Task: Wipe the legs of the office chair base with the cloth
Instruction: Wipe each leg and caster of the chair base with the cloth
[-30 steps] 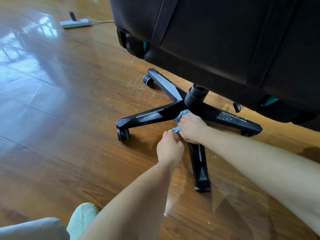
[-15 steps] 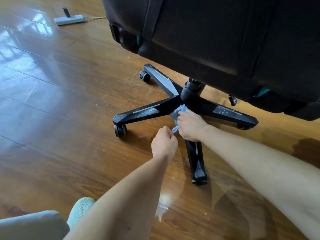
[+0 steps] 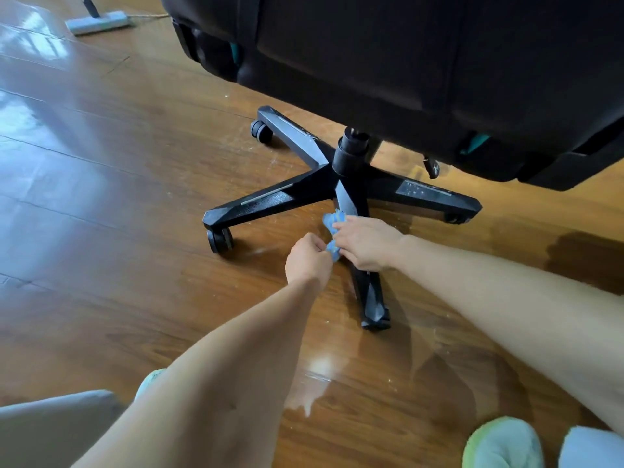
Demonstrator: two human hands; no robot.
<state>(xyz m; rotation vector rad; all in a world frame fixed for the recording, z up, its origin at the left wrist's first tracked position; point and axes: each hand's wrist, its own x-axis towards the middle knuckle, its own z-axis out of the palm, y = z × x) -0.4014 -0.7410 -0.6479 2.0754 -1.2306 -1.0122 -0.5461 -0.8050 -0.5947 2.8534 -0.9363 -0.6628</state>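
Cloth (image 3: 335,220), blue and bunched, is held against the near leg (image 3: 370,298) of the black office chair base (image 3: 270,199) on the wooden floor (image 3: 118,204), gripped from above by the right hand (image 3: 367,243) while its lower end is pinched by the curled left hand (image 3: 309,257).

Most of the cloth (image 3: 335,220) is buried under the right hand (image 3: 366,243) and inside the left hand's (image 3: 309,256) pinch; only blue scraps poke out. The right hand also covers the middle of the near leg (image 3: 369,298). The seat (image 3: 405,62) runs off the top and right edges. The right-side caster (image 3: 454,218) is mostly tucked under its leg. A green slipper (image 3: 499,444) is cut by the bottom edge.
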